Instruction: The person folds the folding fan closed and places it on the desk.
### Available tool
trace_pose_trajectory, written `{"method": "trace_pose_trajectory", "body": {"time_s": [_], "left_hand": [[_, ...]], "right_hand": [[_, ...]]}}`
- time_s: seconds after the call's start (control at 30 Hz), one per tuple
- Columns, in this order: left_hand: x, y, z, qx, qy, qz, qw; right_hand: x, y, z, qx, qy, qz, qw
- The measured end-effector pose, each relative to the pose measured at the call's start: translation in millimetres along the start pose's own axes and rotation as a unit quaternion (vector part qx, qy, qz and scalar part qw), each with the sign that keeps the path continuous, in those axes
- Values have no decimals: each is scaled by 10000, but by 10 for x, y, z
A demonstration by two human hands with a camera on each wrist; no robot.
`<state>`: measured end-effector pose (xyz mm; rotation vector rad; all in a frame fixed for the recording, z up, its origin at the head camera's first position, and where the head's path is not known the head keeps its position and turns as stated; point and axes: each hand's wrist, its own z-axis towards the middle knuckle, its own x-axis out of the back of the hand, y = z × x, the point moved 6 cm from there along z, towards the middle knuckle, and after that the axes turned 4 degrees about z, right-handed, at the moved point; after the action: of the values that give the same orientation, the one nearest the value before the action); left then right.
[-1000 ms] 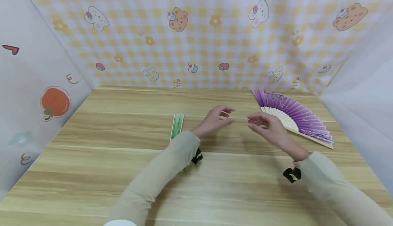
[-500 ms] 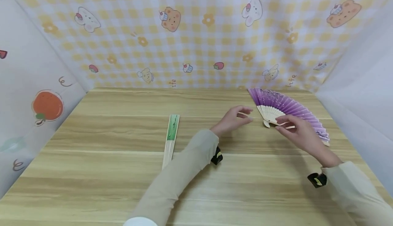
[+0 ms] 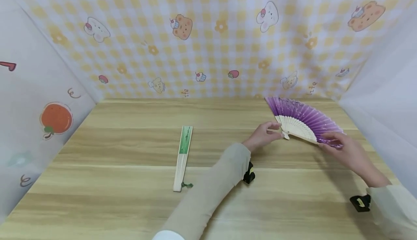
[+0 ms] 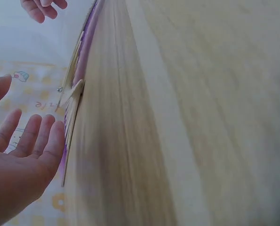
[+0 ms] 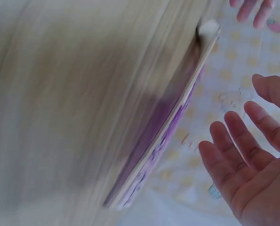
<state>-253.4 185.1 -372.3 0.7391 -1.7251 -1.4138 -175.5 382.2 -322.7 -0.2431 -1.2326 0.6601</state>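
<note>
A purple folding fan point(image 3: 294, 108) lies spread at the back right of the table, its pale ribs meeting at a pivot on the left. My left hand point(image 3: 262, 137) is beside that pivot end, thumb and fingers apart. Over the fan's right part is my right hand point(image 3: 348, 155), overlapping the purple leaf in the head view. In the left wrist view the left palm point(image 4: 22, 174) shows bare, next to the fan's edge point(image 4: 78, 70). The right wrist view likewise shows the right palm point(image 5: 257, 183) holding nothing, with the fan point(image 5: 158, 134) alongside.
A green folding fan point(image 3: 186, 138), folded up, lies left of the middle with a dark green tassel point(image 3: 187, 185) at its near end. Behind the wooden table point(image 3: 114, 153) hangs a yellow checked cloth point(image 3: 208, 51). White cloth walls point(image 3: 384, 99) stand at both sides.
Both hands have moved right, the left to the purple fan's pivot and the right across to its right part. The green fan, partly covered by the left sleeve before, now shows whole.
</note>
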Motion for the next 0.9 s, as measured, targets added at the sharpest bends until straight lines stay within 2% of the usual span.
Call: {"method": "trace_pose_trajectory", "body": {"time_s": [0.17,0.33,0.57,0.9], "left_hand": [[-43,-78,63,185,87,34,9998],[-49,-122,123,332,141,212,9991],[-124,-126,208,298,34,358,9989],[-193,-171,249,552,-110,372,9977]], "right_hand": [[71,206,-81,-268,-94,-103,9995],[96,399,-152,-686,-418,-154,9966],[96,658,-236,-1405,-876,43,9862],[118,927,-387,-2101,-1383,426,9669]]}}
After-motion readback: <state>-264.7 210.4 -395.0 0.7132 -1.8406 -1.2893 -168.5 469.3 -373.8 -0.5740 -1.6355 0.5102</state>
